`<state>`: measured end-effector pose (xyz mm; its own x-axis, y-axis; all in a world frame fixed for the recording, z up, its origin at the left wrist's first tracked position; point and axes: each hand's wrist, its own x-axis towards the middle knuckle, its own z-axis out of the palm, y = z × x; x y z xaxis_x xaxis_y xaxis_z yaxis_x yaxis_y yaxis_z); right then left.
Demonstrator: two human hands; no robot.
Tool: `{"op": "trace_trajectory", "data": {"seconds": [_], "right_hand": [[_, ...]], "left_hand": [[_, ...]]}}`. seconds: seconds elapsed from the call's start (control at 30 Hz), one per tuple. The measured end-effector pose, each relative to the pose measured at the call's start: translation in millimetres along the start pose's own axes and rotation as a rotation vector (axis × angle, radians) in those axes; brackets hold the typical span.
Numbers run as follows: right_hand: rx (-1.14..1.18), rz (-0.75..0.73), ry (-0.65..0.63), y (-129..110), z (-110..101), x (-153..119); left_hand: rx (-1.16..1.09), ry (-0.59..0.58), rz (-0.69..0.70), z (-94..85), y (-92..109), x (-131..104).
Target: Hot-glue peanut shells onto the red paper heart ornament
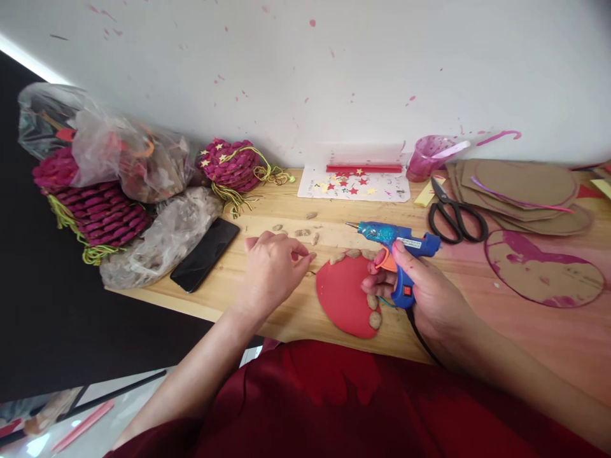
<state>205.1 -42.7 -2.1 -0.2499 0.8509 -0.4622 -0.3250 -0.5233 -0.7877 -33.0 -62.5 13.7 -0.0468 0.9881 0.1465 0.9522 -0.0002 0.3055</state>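
My right hand [429, 292] is wrapped round a blue glue gun [405, 245] with an orange trigger; its metal nozzle points left. Under the gun lies a red oval piece [338, 296] with brown peanut-like pieces [375, 319] along its top and right edge. Just left of the oval, my left hand [274, 267] has thumb and forefinger pinched together around a small brown peanut-like piece [311, 257], partly hidden by the fingertips. Several similar loose pieces [302, 233] lie on the wooden table [281, 321] behind my left hand.
A black phone [205, 254], plastic bags [162, 238] and magenta woven items [107, 213] are at the left. White paper with stars [308, 183] and a pink cup [426, 159] stand by the wall. Black scissors [456, 213] and cardboard ovals [525, 181] lie right.
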Motion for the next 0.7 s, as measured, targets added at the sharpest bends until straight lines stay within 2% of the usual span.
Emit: {"op": "trace_trajectory", "data": {"seconds": [0.1, 0.27, 0.47, 0.7], "right_hand": [[-0.006, -0.013, 0.03, 0, 0, 0], [-0.032, -0.02, 0.005, 0, 0, 1], [0.008, -0.009, -0.003, 0, 1, 2], [0.016, -0.015, -0.006, 0, 0, 0]], "left_hand": [[-0.015, -0.058, 0.006, -3.1, 12, -9], [0.01, -0.13, 0.014, 3.9, 21, -10], [0.049, -0.128, 0.032, 9.6, 25, -9], [0.086, -0.121, 0.042, 2.9, 21, -9]]}}
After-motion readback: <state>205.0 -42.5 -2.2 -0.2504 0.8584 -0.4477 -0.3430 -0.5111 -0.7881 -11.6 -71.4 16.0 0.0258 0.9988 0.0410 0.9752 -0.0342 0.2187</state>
